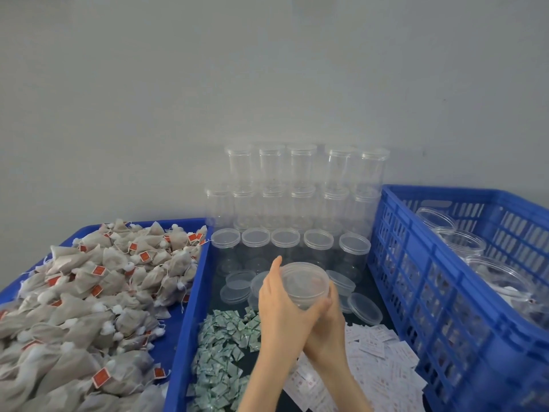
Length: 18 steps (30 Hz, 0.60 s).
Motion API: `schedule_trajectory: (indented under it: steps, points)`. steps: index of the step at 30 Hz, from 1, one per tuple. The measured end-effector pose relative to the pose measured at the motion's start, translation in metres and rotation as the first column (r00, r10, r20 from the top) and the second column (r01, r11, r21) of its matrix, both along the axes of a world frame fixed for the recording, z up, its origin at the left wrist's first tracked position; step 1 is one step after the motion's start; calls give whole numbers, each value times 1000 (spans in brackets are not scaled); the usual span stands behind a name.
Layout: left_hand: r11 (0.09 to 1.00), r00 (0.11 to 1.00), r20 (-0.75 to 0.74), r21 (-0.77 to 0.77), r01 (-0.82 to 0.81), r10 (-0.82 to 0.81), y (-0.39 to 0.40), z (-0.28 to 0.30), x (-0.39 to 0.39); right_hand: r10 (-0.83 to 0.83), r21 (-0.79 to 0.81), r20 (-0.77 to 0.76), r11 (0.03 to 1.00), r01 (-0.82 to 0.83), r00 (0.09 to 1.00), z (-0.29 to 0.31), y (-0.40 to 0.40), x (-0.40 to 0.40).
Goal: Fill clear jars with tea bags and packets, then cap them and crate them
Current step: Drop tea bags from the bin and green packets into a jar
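Note:
I hold one clear jar above the table's middle, its round cap facing me. My left hand grips it from the left with the thumb up along its side. My right hand wraps it from below and the right, partly hidden behind the left. What the jar contains cannot be told. A heap of brown tea bags with red tags fills the blue tray on the left. Green-and-white packets and white-and-red packets lie under my forearms.
Empty capped jars stand stacked against the grey wall, with a nearer row in front. Loose clear lids lie on the dark table beside my hands. A blue slatted crate on the right holds several capped jars.

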<state>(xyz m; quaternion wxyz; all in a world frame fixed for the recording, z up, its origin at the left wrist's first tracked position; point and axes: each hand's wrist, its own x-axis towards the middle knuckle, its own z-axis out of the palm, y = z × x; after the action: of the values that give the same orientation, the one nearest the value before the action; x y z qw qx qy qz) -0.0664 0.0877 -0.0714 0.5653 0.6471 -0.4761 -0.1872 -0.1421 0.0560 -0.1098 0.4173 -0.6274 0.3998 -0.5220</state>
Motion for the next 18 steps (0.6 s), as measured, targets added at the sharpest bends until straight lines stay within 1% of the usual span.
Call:
schedule_trajectory:
  steps: [1,3,5,6,7,8,9,10,11,13,14,15,16,17,18]
  points:
    - [993,994,-23,43,108,-107,0,1,8,38,43,36,998,-40,999,-3,-3,-5]
    - [945,951,-72,107,308,-301,2,6,32,172,113,118,976,-186,978,-6,-9,-18]
    - [903,913,-78,133,408,-401,3,10,55,316,147,119,932,-331,941,-3,-11,-28]
    - [879,889,-109,137,457,-445,4,13,62,382,158,100,906,-394,919,-2,-12,-31]
    - [846,856,-150,141,514,-495,3,15,66,430,164,81,884,-438,899,0,-12,-31]
    - [815,825,-179,142,562,-537,2,16,67,450,166,68,875,-455,890,1,-12,-30]
    - [803,811,-186,134,580,-555,0,16,65,448,164,64,876,-453,892,1,-12,-27]
    - [819,825,-178,125,560,-536,-2,14,59,422,162,68,889,-427,904,2,-10,-24]
    - [865,869,-154,115,488,-470,-5,12,51,369,155,65,914,-374,927,2,-9,-21]
    - [971,975,-49,91,221,-217,-9,7,30,223,107,25,969,-225,974,0,-7,-14]
    - [992,995,-17,79,101,-100,-8,5,18,163,80,1,983,-163,987,-1,-6,-11]
    - [997,999,-17,70,33,-32,-8,2,8,127,66,-8,990,-126,992,-2,-5,-8]
    - [998,999,-36,60,16,-14,-8,-1,2,110,70,-1,992,-110,994,-3,-5,-7]
    - [998,998,-50,52,39,-37,-8,-5,0,98,83,12,992,-99,995,-5,-6,-7]
    - [993,994,-58,59,98,-95,-8,-8,2,90,102,29,990,-93,995,-7,-8,-8]
